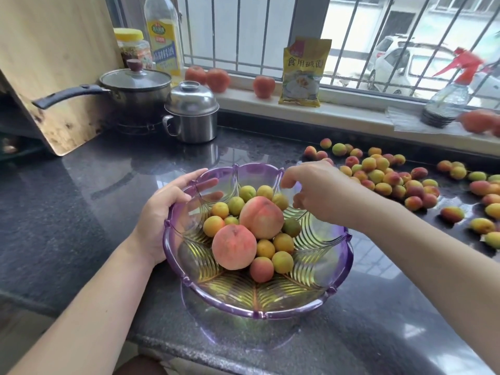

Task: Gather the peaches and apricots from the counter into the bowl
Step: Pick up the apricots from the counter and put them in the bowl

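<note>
A translucent purple plastic bowl (258,288), scalloped at the rim and ribbed with leaf patterns, sits near the front edge of a polished dark stone counter (81,201), holding two fuzzy pink-orange peaches (234,246) and about a dozen small yellow-green apricots (282,262). The left hand (162,212) grips the bowl's left rim, thumb outside and fingers curled over the inside wall. The right hand (311,190) hovers over the bowl's far right rim, fingers loosely spread and pointing down, holding nothing; a blurred apricot (280,201) sits just beneath the fingertips. More loose apricots (384,171), blushed red and yellow, lie scattered across the counter's right side toward the back edge, well apart from the bowl. Bare glossy stone lies open to the left of the bowl and at the counter's far middle. At the back left stand a lidded saucepan (135,90) with a black handle and a domed steel mug (192,112), beside a leaning wooden board (54,63). On the pale windowsill (351,112) rest larger red peaches (263,86), a yellow packet (304,71), an oil bottle (162,36) and a spray bottle (449,101).
</note>
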